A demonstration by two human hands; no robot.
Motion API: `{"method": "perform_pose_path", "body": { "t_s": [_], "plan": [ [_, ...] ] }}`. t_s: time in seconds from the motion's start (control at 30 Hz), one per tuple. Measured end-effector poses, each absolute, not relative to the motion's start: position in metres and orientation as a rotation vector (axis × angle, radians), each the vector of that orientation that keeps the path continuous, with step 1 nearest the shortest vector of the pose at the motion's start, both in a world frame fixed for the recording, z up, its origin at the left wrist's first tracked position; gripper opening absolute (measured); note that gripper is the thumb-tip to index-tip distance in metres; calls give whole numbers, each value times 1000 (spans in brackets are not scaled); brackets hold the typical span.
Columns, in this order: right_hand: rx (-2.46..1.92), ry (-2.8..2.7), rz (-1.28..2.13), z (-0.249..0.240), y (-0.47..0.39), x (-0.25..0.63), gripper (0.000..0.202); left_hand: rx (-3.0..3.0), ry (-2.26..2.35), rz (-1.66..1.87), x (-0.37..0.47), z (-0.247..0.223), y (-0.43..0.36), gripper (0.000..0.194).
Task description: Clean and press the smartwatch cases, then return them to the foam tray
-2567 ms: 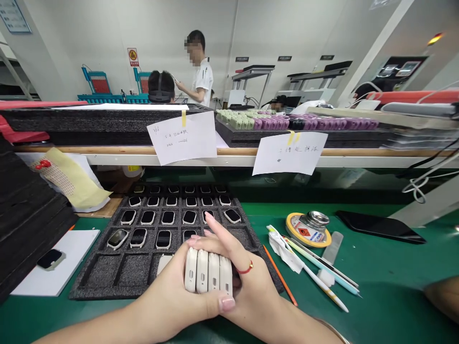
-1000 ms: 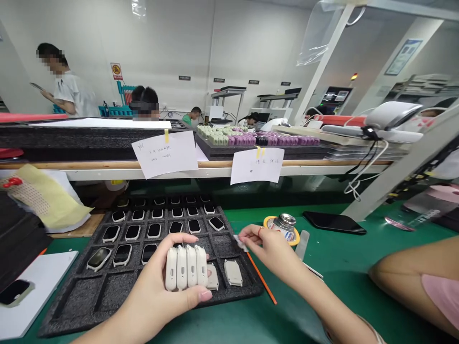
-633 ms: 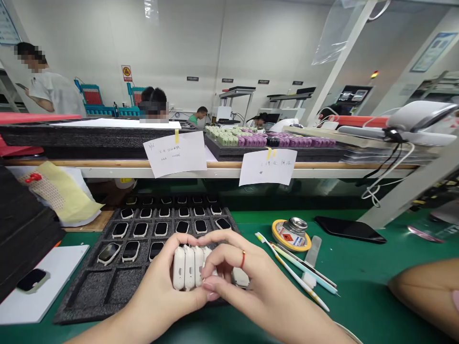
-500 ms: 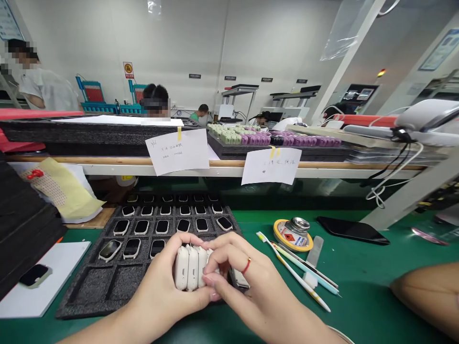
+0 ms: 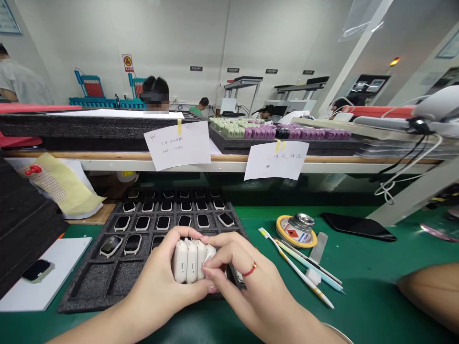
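Several light watch cases stand side by side in a row above the front of a dark foam tray. My left hand is wrapped round the row from the left, with the thumb below and fingers across the top. At the row's right end, my right hand pinches with thumb and index finger against the last light case; the fingertips hide part of it. Watches with black screens sit in the tray's compartments behind my hands. Two front left compartments hold nothing.
Right of the tray lie a toothbrush, a metal-topped can, a flat strip and a black phone. At left, another watch rests on white paper. A shelf crosses behind. A person's bare limb is at far right.
The camera view has shifted slightly. Both hands still hold the row of cases, and my right fingertips have moved a little against the right-end case.
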State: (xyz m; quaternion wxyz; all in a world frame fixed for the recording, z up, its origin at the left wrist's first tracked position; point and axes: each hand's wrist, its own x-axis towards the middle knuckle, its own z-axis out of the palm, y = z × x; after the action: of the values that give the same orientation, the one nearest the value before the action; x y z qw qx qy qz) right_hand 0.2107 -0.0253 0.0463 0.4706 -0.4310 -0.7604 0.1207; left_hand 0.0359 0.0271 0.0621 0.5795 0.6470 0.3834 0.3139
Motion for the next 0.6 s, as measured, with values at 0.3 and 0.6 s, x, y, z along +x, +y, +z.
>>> {"method": "perform_pose_path", "body": {
  "t_s": [0.3,0.6],
  "plan": [
    [-995,-1539,205,54,-13,222,8,1341,909,710,34,69,25,59],
    [-1010,-1572,438,66,-24,228,16,1383,908,731,36,66,24,56]
  ]
}}
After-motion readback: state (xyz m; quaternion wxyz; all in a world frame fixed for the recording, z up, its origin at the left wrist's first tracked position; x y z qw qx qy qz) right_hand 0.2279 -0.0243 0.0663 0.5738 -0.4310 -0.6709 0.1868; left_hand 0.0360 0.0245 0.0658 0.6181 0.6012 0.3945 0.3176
